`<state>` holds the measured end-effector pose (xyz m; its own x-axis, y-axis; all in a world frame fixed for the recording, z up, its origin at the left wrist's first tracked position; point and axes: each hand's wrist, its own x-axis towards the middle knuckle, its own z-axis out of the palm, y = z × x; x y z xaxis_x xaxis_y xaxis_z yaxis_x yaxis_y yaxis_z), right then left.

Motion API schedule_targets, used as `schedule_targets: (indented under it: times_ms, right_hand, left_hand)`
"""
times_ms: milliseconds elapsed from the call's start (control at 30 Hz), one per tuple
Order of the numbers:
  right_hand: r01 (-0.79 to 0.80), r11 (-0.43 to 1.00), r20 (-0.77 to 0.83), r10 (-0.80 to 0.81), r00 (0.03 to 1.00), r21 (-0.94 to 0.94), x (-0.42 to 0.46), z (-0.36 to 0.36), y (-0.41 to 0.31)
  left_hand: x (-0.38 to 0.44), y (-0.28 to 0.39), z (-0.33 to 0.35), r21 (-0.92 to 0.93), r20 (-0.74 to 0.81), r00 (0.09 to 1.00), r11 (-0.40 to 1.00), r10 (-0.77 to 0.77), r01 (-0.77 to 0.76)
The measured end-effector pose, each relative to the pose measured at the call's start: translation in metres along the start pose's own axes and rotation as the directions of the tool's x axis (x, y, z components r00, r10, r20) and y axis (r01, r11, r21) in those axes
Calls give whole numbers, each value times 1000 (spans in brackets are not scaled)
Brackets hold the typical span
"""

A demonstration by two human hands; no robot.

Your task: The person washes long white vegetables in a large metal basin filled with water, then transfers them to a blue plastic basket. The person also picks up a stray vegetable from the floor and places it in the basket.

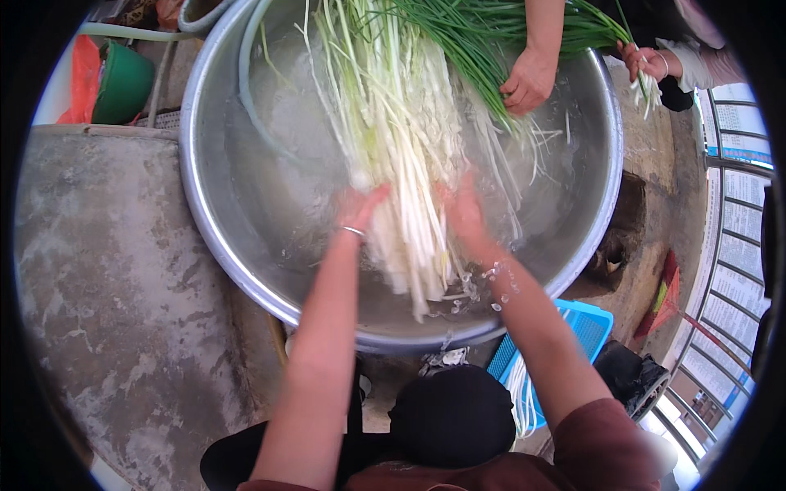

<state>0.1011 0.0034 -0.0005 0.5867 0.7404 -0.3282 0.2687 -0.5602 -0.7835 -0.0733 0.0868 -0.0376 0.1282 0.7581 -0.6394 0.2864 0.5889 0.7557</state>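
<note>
A thick bundle of spring onions (411, 202) lies in a large round metal basin (605, 202) of water, white root ends towards me. My left hand (358, 205) grips the bundle's left side; a silver bangle circles that wrist. Opposite, my right hand (462, 208) presses against the right side, its fingers partly blurred under the water. Droplets splash beside my right wrist. Long green leaves (454, 30) trail to the upper right. Another person's hand (528, 83) touches greens at the basin's right, and a hand (645, 61) farther out clasps a small bunch by its white ends.
A pale hose (249, 80) dips into the basin on the left. Below the right rim sits a blue plastic basket (586, 325) with white stalks. A concrete ledge (116, 258) runs along the left, beneath a green bucket (126, 83). A barred window (740, 245) stands far right.
</note>
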Motion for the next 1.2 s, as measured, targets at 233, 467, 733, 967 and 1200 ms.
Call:
schedule_targets:
  times_ms: [233, 467, 733, 967, 1200]
  right_hand:
    - [-137, 966, 141, 170, 975, -218, 38, -13, 54]
    - [-375, 912, 320, 310, 895, 166, 35, -80, 30]
    - [-111, 992, 482, 126, 867, -60, -1, -158, -55]
    - [204, 830, 173, -132, 976, -519, -33, -38, -29]
    - [-384, 843, 501, 163, 850, 377, 17, -81, 28]
  left_hand:
    - [11, 7, -34, 240, -244, 933, 916, -265, 323]
    - [4, 22, -93, -110, 390, 878, 933, -277, 343]
    - [-16, 44, -86, -457, 200, 964, 854, -175, 250]
    - [-89, 60, 26, 772, -345, 890, 630, 300, 87]
    - [-19, 17, -57, 190, -59, 995, 979, 84, -71]
